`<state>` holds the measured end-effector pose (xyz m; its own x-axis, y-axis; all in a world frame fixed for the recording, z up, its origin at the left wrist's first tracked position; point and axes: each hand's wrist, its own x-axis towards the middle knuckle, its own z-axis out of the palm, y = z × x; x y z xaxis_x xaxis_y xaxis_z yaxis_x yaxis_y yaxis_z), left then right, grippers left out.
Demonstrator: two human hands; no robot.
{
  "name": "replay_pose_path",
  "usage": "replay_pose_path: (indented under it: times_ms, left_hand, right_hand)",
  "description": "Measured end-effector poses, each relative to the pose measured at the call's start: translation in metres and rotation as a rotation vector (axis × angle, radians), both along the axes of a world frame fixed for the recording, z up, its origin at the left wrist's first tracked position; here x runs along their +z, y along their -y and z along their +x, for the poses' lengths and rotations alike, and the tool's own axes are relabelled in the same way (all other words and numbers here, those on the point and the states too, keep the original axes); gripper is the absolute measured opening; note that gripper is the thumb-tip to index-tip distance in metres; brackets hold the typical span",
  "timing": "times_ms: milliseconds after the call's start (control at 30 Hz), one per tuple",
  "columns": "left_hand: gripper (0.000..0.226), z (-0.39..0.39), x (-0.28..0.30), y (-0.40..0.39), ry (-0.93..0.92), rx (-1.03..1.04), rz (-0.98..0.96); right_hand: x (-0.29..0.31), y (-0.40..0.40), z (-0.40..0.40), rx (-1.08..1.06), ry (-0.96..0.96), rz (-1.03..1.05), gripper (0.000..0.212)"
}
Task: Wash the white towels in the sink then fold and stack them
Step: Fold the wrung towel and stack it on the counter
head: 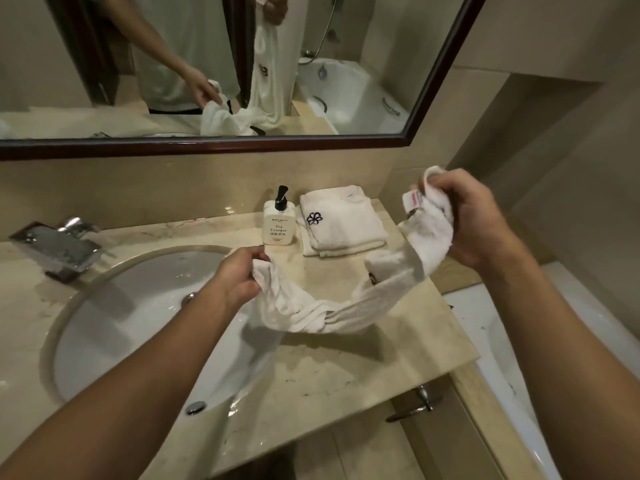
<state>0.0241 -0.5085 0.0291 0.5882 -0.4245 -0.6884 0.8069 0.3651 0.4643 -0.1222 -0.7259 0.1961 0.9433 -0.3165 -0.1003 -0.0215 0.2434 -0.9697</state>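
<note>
Two bare forearms reach in from the lower edge over a beige marble bench (363, 362). A white towel (332, 313), bunched into a thick rope, sags in a curve between the hands above the bench, just right of the sink (138, 317). The left hand (239, 275) grips one end, its fingers (258, 253) curled round the bunched cloth near the sink's rim. The right hand (471, 220) is raised higher, and its fingers (437, 183) are clenched on the other end, where a small red-and-white label (412, 200) hangs out. The sink is a white oval basin set into the bench, with a chrome faucet (59, 249) at its far left side.

Farther back, a white pump bottle (278, 225) with a black top stands upright. Just beside it on the right lies a folded towel (343, 220) with a dark flower emblem facing up, resting on the bench against the wall. Above, a dark-framed mirror (446, 64) reflects the person's arms and the hanging towel.
</note>
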Motion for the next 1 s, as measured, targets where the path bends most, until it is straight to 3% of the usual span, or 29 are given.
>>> replay_pose_path:
  times_ms: [133, 300, 433, 500, 567, 633, 733, 833, 933, 1000]
  left_hand:
    - [0.014, -0.003, -0.009, 0.047, -0.039, 0.015, -0.103]
    - [0.012, -0.015, -0.036, 0.094, 0.052, -0.078, -0.054]
    - [0.018, -0.034, -0.068, 0.094, 0.408, -0.491, 0.166]
    - [0.015, -0.041, -0.083, 0.083, 0.697, -0.633, 0.451]
    - [0.055, -0.047, -0.1, 0.065, 1.048, -0.778, 0.779]
    - [0.083, -0.056, -0.115, 0.051, 1.196, -0.961, 0.964]
    - [0.084, -0.067, -0.131, 0.044, 1.156, -1.028, 0.97]
    - [0.042, -0.061, -0.134, 0.054, 1.077, -0.746, 0.897]
    - [0.026, -0.046, -0.117, 0.071, 0.777, -0.583, 0.809]
    - [0.02, -0.038, -0.094, 0.086, 0.552, -0.392, 0.569]
  right_hand:
    - [0.007, 0.004, -0.005, 0.399, -0.142, -0.042, 0.014]
    - [-0.01, 0.006, -0.011, 0.441, -0.255, 0.072, 0.015]
    - [-0.041, 0.006, -0.009, 0.394, -0.307, 0.081, 0.017]
    - [-0.055, 0.008, -0.008, 0.341, -0.325, 0.085, 0.028]
    - [-0.066, 0.008, -0.007, 0.299, -0.328, 0.079, 0.026]
    - [-0.077, 0.006, -0.007, 0.285, -0.346, 0.081, 0.028]
    - [-0.087, -0.001, -0.004, 0.291, -0.374, 0.034, 0.043]
    - [-0.091, -0.007, -0.001, 0.317, -0.375, 0.002, 0.053]
    - [-0.093, -0.006, -0.002, 0.304, -0.375, -0.029, 0.045]
    - [-0.095, -0.002, -0.005, 0.269, -0.393, -0.03, 0.027]
